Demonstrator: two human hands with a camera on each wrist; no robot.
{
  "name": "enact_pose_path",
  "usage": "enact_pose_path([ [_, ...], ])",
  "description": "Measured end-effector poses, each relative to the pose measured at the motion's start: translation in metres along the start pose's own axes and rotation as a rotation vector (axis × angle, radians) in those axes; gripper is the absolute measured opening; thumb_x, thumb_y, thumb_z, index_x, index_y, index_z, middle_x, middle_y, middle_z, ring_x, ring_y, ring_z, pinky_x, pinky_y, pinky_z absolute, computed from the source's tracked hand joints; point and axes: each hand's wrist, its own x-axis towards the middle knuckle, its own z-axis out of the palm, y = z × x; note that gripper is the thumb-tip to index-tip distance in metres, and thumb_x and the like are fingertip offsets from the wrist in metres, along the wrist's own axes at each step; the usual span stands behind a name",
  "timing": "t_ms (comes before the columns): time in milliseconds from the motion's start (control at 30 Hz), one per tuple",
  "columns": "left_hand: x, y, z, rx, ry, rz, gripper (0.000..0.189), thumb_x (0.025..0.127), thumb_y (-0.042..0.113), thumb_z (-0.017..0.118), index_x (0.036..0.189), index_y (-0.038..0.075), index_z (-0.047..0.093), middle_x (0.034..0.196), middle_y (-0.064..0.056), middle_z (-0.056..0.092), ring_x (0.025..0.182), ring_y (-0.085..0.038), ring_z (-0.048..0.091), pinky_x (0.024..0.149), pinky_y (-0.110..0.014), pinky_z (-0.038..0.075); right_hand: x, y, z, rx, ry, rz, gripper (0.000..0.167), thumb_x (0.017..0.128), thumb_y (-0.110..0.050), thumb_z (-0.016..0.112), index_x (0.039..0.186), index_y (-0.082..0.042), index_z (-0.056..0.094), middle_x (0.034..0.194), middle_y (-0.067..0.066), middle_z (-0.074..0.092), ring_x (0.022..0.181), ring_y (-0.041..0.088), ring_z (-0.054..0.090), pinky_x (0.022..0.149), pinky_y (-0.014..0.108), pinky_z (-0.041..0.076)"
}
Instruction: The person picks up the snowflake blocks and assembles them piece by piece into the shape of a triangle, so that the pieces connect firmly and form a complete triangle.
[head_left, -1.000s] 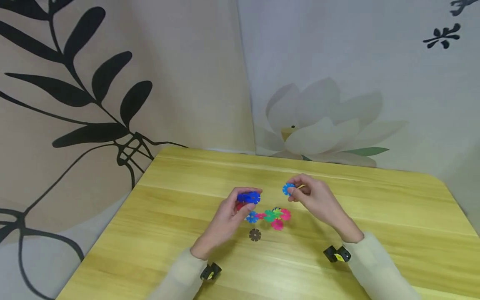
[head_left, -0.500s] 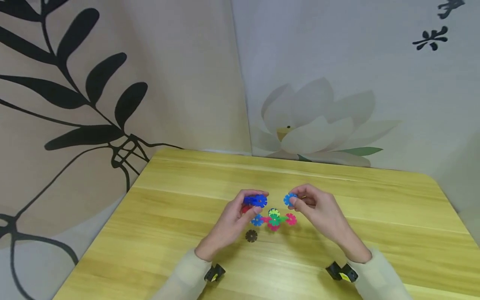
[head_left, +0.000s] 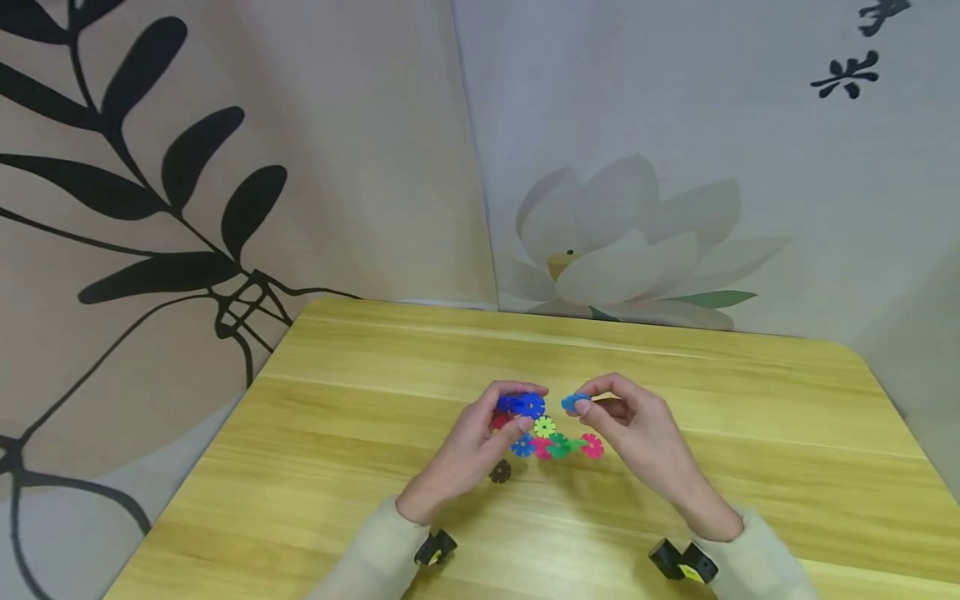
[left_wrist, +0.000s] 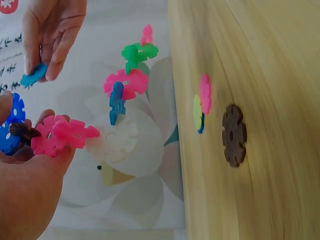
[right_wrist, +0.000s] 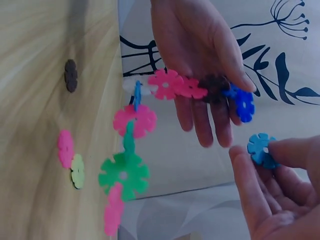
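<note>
My left hand (head_left: pixel 472 437) holds one end of a chain of interlocking snowflake discs (right_wrist: pixel 123 175), its thumb near the dark-blue discs (head_left: pixel 531 406) at that end. From there brown, pink, whitish, blue, pink and green discs follow, hanging down in the air to a last pink disc (right_wrist: pixel 114 210). Between thumb and fingers, my right hand (head_left: pixel 641 433) pinches a single light-blue disc (right_wrist: pixel 260 150). That disc is a short gap to the right of the dark-blue end, not touching it. My left fingers partly hide the upper chain in the head view.
On the wooden table (head_left: pixel 360 467) lie a brown disc (left_wrist: pixel 234 135), a pink disc (right_wrist: pixel 65 149) and a yellow-green disc (right_wrist: pixel 77 171); a bit of dark blue shows by the last. Behind the table's far edge stands a backdrop (head_left: pixel 375 167) printed with leaves and a flower.
My hands have come closer together, narrowing the gap between the light-blue disc and the chain's dark-blue end. The light-blue disc has tilted flatter, and the hanging chain has swung.
</note>
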Motion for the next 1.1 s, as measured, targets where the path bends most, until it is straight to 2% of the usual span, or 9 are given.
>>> enact_pose_path([
  [167, 0.001, 0.001, 0.004, -0.008, -0.013, 0.011, 0.035, 0.109, 0.017, 0.054, 0.143, 0.012, 0.049, 0.142, -0.01, 0.059, 0.113, -0.027, 0.064, 0.09, -0.033, 0.058, -0.001, 0.0, 0.005, 0.006, 0.023, -0.016, 0.018, 0.101, -0.021, 0.069, 0.112, -0.006, 0.07, 0.104, 0.005, 0.075, 0.094, 0.013, 0.073, 0.084, 0.024, 0.059],
  [300, 0.001, 0.0, 0.007, -0.013, -0.031, 0.014, 0.035, 0.109, 0.017, 0.053, 0.143, 0.01, 0.047, 0.142, -0.011, 0.059, 0.113, -0.022, 0.063, 0.09, -0.033, 0.058, -0.002, 0.001, 0.008, 0.001, 0.035, -0.036, 0.014, 0.101, -0.019, 0.07, 0.109, -0.007, 0.071, 0.1, 0.003, 0.075, 0.092, 0.015, 0.074, 0.082, 0.025, 0.06],
  [467, 0.002, -0.001, 0.009, -0.011, -0.039, 0.02, 0.035, 0.11, 0.017, 0.051, 0.144, 0.01, 0.047, 0.137, -0.01, 0.061, 0.111, -0.028, 0.064, 0.089, -0.033, 0.058, -0.002, 0.003, 0.01, 0.0, 0.047, -0.065, 0.012, 0.1, -0.018, 0.071, 0.108, -0.008, 0.072, 0.098, 0.002, 0.075, 0.09, 0.014, 0.074, 0.08, 0.026, 0.06],
  [567, 0.003, -0.002, 0.011, -0.012, -0.036, 0.026, 0.034, 0.11, 0.017, 0.051, 0.143, 0.01, 0.048, 0.136, -0.01, 0.062, 0.11, -0.028, 0.064, 0.089, -0.032, 0.058, -0.003, 0.003, 0.01, 0.003, 0.053, -0.087, 0.012, 0.099, -0.016, 0.071, 0.107, -0.008, 0.072, 0.098, 0.002, 0.075, 0.087, 0.014, 0.074, 0.078, 0.027, 0.061],
  [700, 0.005, -0.001, 0.014, -0.021, -0.026, 0.053, 0.032, 0.11, 0.013, 0.049, 0.141, 0.007, 0.047, 0.137, -0.012, 0.061, 0.111, -0.024, 0.064, 0.091, -0.033, 0.058, -0.003, 0.005, 0.011, -0.003, 0.078, -0.138, 0.008, 0.099, -0.012, 0.071, 0.105, -0.007, 0.073, 0.094, 0.0, 0.076, 0.082, 0.012, 0.073, 0.073, 0.027, 0.061],
  [867, 0.006, 0.0, 0.019, -0.051, -0.01, 0.08, 0.031, 0.11, 0.011, 0.05, 0.139, 0.003, 0.045, 0.14, -0.015, 0.059, 0.115, -0.026, 0.064, 0.094, -0.033, 0.057, -0.002, 0.007, 0.015, 0.001, 0.126, -0.21, 0.005, 0.096, -0.004, 0.073, 0.1, -0.006, 0.073, 0.088, 0.0, 0.077, 0.078, 0.01, 0.074, 0.068, 0.028, 0.061],
  [967, 0.007, -0.001, 0.021, -0.076, -0.012, 0.069, 0.032, 0.109, 0.011, 0.051, 0.139, 0.001, 0.043, 0.141, -0.017, 0.058, 0.118, -0.03, 0.063, 0.096, -0.032, 0.056, -0.002, 0.009, 0.018, 0.026, 0.143, -0.196, 0.004, 0.095, -0.004, 0.074, 0.098, -0.006, 0.073, 0.087, 0.001, 0.077, 0.077, 0.011, 0.074, 0.068, 0.03, 0.062],
  [1100, 0.006, -0.002, 0.022, -0.108, -0.02, 0.023, 0.033, 0.109, 0.013, 0.052, 0.139, 0.001, 0.044, 0.143, -0.015, 0.057, 0.12, -0.032, 0.061, 0.098, -0.031, 0.055, -0.003, 0.012, 0.019, 0.071, 0.139, -0.127, 0.006, 0.096, -0.009, 0.074, 0.099, -0.004, 0.073, 0.088, 0.002, 0.076, 0.078, 0.013, 0.074, 0.071, 0.032, 0.062],
])
